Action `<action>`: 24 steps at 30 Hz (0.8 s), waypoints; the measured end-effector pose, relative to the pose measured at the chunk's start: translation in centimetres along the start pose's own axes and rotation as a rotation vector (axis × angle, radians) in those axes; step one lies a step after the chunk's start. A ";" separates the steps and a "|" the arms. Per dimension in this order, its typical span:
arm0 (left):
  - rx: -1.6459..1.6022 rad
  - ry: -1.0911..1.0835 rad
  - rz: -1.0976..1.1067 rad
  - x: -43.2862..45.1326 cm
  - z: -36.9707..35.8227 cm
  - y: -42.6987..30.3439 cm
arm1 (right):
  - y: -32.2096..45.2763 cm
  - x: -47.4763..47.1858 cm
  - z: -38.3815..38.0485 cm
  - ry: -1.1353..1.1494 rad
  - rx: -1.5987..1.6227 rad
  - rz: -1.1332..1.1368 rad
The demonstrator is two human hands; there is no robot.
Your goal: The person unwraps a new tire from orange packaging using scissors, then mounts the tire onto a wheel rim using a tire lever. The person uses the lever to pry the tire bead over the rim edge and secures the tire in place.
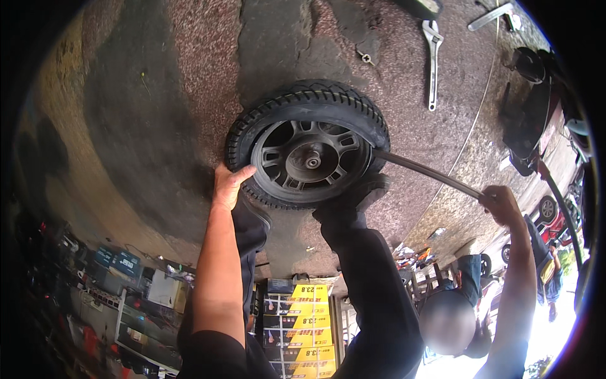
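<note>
A wheel with a black cast rim (312, 162) and a treaded rubber tire (303, 100) lies tilted between my feet. My left hand (232, 185) grips the tire at its lower left, the thumb over the sidewall at the rim's edge. In my right hand (499, 204) is one end of a long metal tire lever (428, 174); its far end sits between tire and rim on the right side. One shoe (374, 189) is up against the tire's lower right edge.
An adjustable wrench (432, 66) and a small metal part (366, 58) lie on the worn floor beyond the wheel. Yellow and black strapped boxes (307, 327) stand near my legs. A person (450, 317) is at the lower right; a black scooter (532, 113) stands at the right.
</note>
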State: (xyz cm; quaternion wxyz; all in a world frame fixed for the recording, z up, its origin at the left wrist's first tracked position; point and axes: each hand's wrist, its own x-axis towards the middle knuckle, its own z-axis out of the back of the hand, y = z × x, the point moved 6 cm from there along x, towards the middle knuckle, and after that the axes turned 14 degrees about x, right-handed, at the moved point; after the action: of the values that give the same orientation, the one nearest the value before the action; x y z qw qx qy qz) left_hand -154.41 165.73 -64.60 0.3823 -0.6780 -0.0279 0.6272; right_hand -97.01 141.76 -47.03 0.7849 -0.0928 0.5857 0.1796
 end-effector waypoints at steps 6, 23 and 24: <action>-0.089 0.033 0.084 -0.1 -0.5 0.6 | -0.3 -0.1 -0.2 -0.029 0.076 -0.031; 0.069 0.053 -0.001 0.5 -1.0 -3.5 | 1.2 0.2 1.2 -0.001 0.002 -0.014; 0.060 0.061 0.003 0.6 -0.9 -3.4 | 1.2 0.3 1.2 0.004 0.009 -0.022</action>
State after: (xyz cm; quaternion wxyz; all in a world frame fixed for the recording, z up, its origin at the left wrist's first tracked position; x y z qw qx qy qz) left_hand -151.98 167.99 -63.30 0.4022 -0.6850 0.0037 0.6074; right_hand -96.31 143.37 -46.85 0.7862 -0.0960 0.5869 0.1682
